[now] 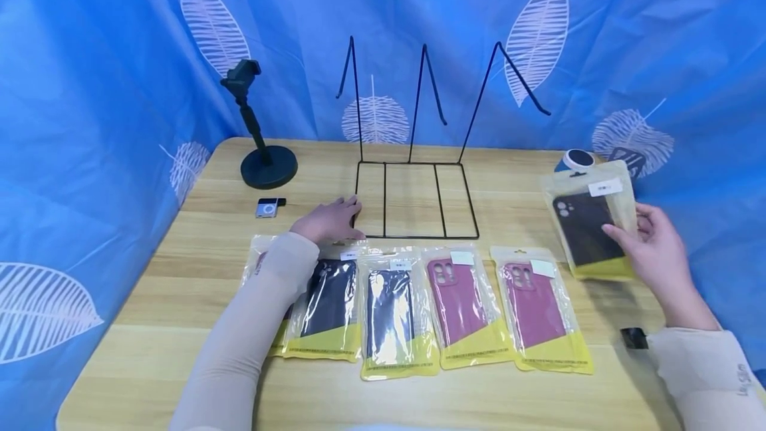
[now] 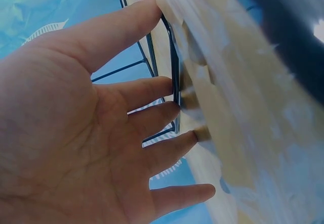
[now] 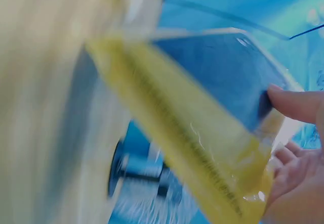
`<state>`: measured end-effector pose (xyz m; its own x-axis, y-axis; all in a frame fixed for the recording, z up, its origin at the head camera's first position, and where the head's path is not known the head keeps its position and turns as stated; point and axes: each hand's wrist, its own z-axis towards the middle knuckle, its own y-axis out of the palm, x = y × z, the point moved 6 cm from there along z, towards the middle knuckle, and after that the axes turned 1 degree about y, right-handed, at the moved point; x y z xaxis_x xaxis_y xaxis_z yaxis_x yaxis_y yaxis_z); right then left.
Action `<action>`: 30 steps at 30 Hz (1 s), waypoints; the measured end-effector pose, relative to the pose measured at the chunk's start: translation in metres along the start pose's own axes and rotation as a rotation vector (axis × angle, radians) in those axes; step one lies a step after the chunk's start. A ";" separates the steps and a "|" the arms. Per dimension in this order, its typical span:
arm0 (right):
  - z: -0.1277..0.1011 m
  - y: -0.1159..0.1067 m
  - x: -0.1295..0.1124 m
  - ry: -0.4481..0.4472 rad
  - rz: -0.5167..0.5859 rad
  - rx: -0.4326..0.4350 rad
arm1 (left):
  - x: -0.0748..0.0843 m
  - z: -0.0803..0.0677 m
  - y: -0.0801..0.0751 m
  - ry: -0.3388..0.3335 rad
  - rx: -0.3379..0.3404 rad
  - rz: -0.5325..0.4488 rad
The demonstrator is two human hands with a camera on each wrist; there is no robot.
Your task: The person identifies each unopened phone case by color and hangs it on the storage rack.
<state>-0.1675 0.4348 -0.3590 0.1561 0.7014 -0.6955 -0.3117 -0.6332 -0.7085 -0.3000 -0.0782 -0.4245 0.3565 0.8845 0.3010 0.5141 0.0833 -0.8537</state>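
Note:
My right hand [image 1: 657,251] grips a bagged black phone case [image 1: 589,228] by its right edge, thumb on the front. The bag is raised and tilted at the table's right side, its yellow lower part showing in the right wrist view. My left hand [image 1: 328,219] lies with spread fingers at the left front corner of the black wire rack [image 1: 413,237]. In the left wrist view, its fingertips are right at the rack's wire [image 2: 175,77]. In front lie bagged black cases [image 1: 328,298] [image 1: 390,314] and bagged plum-coloured cases [image 1: 459,304] [image 1: 538,308]; my left sleeve partly covers another bag.
A black phone stand [image 1: 269,166] stands at the back left, with a small silver-and-black gadget [image 1: 267,207] before it. Three bent hooks [image 1: 423,78] rise from the rack's back. A blue round-topped container [image 1: 577,159] is behind the raised bag. A blue leaf-print curtain [image 1: 299,5] hangs behind the table.

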 end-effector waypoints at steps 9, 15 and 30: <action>-0.002 0.014 -0.076 -0.263 0.606 0.146 | 0.004 0.003 0.000 0.004 -0.014 0.013; 0.006 0.036 -0.120 -0.392 0.913 0.094 | -0.001 0.001 0.000 0.002 -0.022 0.002; 0.028 0.067 -0.127 -0.318 0.956 0.130 | 0.002 -0.003 -0.001 0.011 -0.017 -0.029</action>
<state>-0.2350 0.3122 -0.3144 -0.4624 -0.0140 -0.8865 -0.2777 -0.9473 0.1598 -0.2973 -0.0776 -0.4212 0.3502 0.8766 0.3300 0.5374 0.1005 -0.8373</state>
